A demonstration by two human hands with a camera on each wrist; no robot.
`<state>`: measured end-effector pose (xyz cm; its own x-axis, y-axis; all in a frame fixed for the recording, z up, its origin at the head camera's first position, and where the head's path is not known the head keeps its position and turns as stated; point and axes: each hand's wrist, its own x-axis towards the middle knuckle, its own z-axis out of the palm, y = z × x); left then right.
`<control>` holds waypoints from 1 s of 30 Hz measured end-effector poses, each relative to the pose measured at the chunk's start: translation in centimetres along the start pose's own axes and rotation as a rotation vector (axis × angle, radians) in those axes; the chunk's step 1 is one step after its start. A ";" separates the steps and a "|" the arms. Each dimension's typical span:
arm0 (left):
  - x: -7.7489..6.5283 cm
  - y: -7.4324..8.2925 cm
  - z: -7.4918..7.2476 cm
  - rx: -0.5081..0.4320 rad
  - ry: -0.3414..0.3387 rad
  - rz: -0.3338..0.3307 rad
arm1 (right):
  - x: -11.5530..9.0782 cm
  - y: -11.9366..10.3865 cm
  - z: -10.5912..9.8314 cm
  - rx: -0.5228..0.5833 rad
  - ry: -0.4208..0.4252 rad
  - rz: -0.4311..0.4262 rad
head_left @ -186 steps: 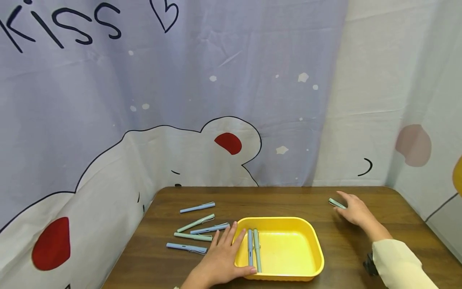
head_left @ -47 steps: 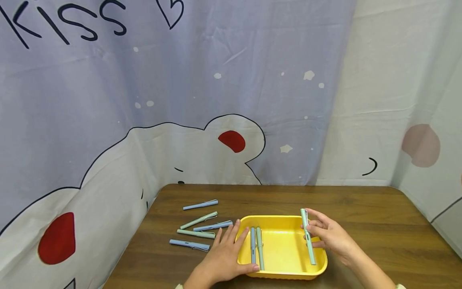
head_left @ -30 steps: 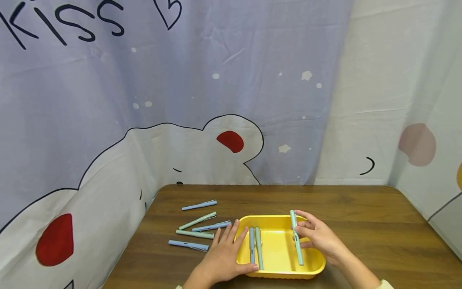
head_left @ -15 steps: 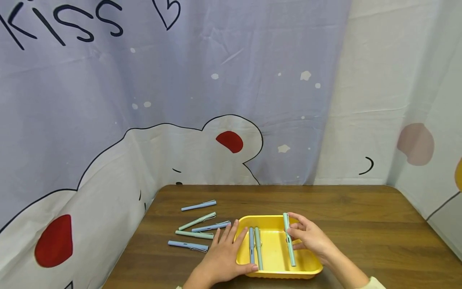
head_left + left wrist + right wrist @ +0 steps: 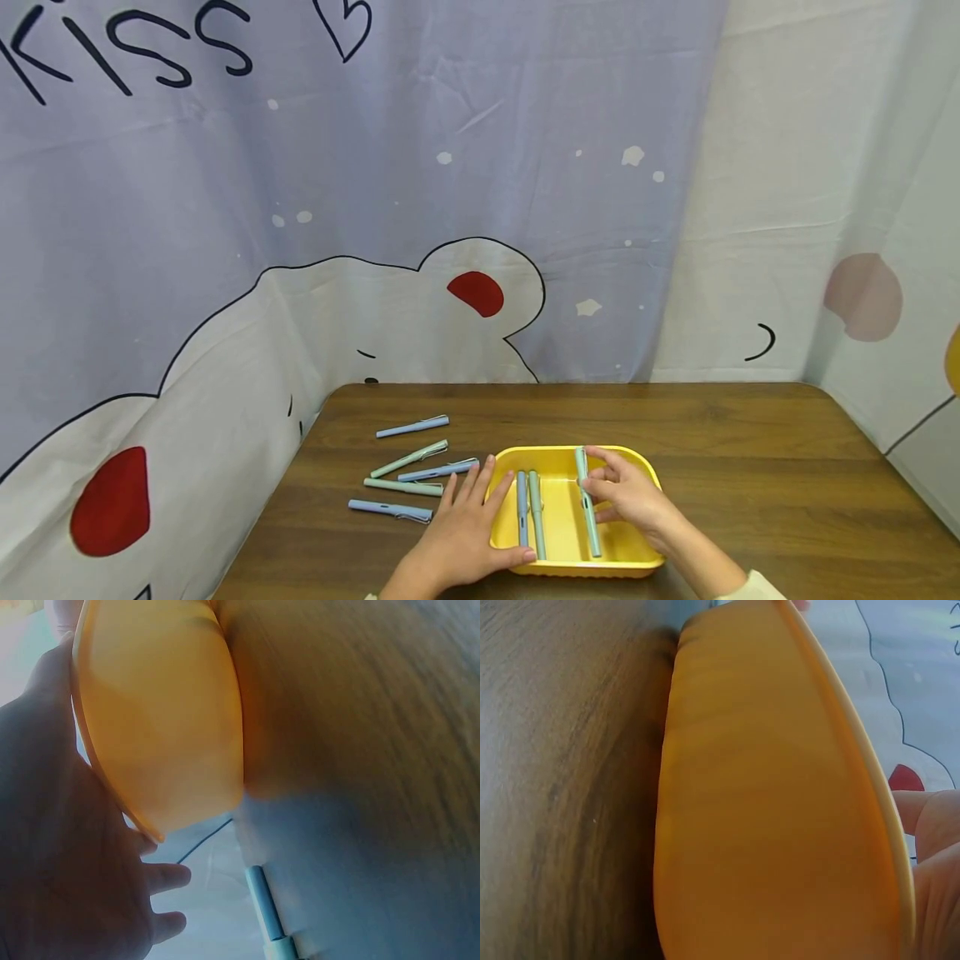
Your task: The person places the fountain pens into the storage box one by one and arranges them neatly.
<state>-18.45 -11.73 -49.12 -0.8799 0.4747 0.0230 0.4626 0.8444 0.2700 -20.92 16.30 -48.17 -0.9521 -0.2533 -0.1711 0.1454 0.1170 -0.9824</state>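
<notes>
In the head view, my right hand [image 5: 628, 497] pinches a light green pen [image 5: 588, 510], clip end away from me, inside the yellow tray [image 5: 622, 570]. Left of it in the tray, a blue pen [image 5: 522, 508] and another green pen [image 5: 536, 515] lie side by side. My left hand [image 5: 463, 525] rests on the tray's left end, fingers spread and thumb along the front rim. In the left wrist view the left hand [image 5: 75, 825] lies against the tray's rim. The right wrist view has the tray's outer wall [image 5: 772, 787] hiding the held pen; part of the right hand [image 5: 937, 847] shows behind.
Left of the tray, several blue and green pens lie on the brown wooden table [image 5: 750, 467], among them a blue pen [image 5: 390, 509] nearest me and a blue pen [image 5: 412, 427] farthest back. A printed curtain [image 5: 465, 167] hangs behind the table.
My right hand has brought the green pen from the table's right side into the tray, then leftward toward the two pens there. My left hand stays on the tray's left end.
</notes>
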 end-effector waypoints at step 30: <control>0.0 -0.1 0.0 -0.012 -0.012 0.001 | 1.2 0.8 2.9 -0.009 0.002 0.057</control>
<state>-18.52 -11.83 -49.16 -0.8781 0.4782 0.0121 0.4619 0.8411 0.2814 -21.18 13.32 -49.40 -0.9429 -0.2437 -0.2270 0.1974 0.1402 -0.9703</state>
